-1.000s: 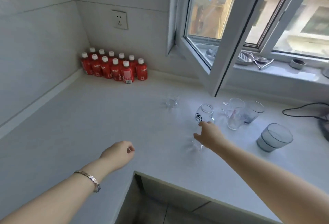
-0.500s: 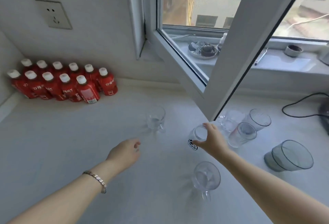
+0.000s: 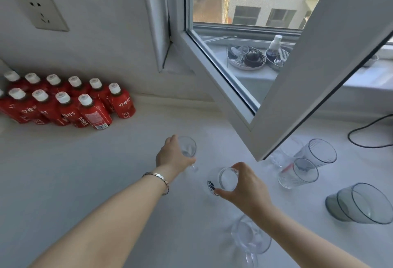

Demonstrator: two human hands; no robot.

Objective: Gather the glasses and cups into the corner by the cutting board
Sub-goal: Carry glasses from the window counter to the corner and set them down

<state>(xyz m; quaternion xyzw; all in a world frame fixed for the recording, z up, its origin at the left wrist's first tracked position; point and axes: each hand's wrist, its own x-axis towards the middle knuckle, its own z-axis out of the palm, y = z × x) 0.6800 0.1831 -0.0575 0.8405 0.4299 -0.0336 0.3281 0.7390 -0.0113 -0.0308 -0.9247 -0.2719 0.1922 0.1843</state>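
The left hand [image 3: 172, 157] wraps a small clear handled glass [image 3: 188, 147]; the right hand [image 3: 244, 184] pinches the rim of a clear printed tumbler [image 3: 225, 179], both low over the white desk [image 3: 85, 172]. Lifted carelessly, either could slip or clip the open white window sash [image 3: 297, 89]. The clear stemmed glass [image 3: 251, 238] under the right forearm risks toppling.
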